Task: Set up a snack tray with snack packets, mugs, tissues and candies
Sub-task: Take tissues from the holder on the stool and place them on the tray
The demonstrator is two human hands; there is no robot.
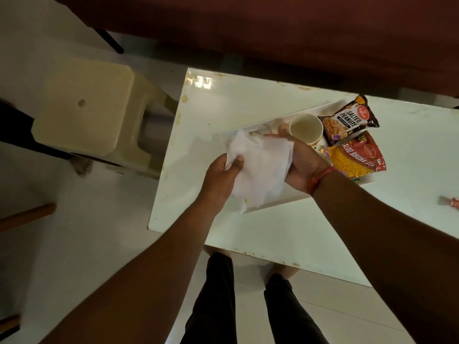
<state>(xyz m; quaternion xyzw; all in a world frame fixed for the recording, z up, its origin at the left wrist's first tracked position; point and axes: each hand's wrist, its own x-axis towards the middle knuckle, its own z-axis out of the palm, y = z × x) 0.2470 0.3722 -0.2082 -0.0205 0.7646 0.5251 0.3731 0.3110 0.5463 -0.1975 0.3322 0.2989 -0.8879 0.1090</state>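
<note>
On the white table (248, 108), beside a beige stool (89, 108), your tray (310, 111) holds a mug (306, 129) and two snack packets (347, 119). Above it, your left hand (221, 175) pinches the tissues (258, 167); your right hand (303, 165) cups them, fingers spread.

A lived-in room of a home, set for a snack.

Beyond the fingers (280, 134) of the person's right hand sits a white tray (268, 120) with a mug (306, 129) and shop-bought snack packets (347, 120) on a worn white table (248, 100) with chipped edges. Left of the fingers stands a beige plastic stool (84, 108) on a pale tiled floor (74, 244); bare feet show under the table.
</note>
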